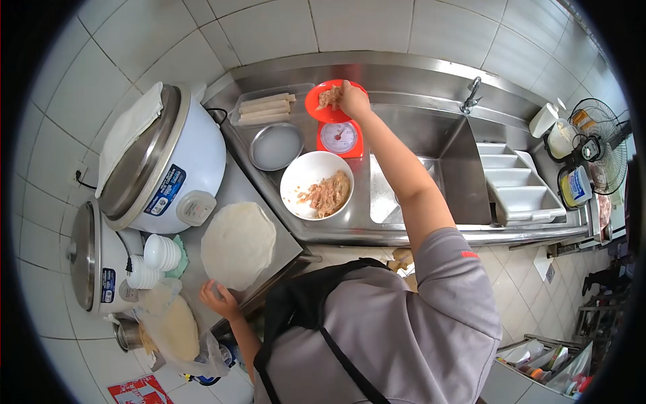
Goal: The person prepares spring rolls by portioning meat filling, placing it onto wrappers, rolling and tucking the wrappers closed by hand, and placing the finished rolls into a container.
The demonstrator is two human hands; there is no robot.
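My right hand (354, 100) is over the red scale pan (313, 111), its fingers closed at the minced meat (329, 98) there; the fingertips are partly hidden. Below the pan stands the red kitchen scale (338, 138) with a round white dial. A white bowl (293, 174) in front of it holds more minced meat (330, 194). My left hand (219, 299) is low on the left, fingers loosely bent and apart, holding nothing visible. It is beside the near edge of a stack of round, thin white wrappers (238, 246) on the steel counter (286, 250).
Behind the bowl are a round metal dish (276, 146) and a clear tray (235, 116) of pale rolls. Two large cookers (195, 158) and stacked white cups (161, 253) stand left. Right are the sink (457, 175), faucet (472, 96), white divided tray (521, 192) and fan (599, 145).
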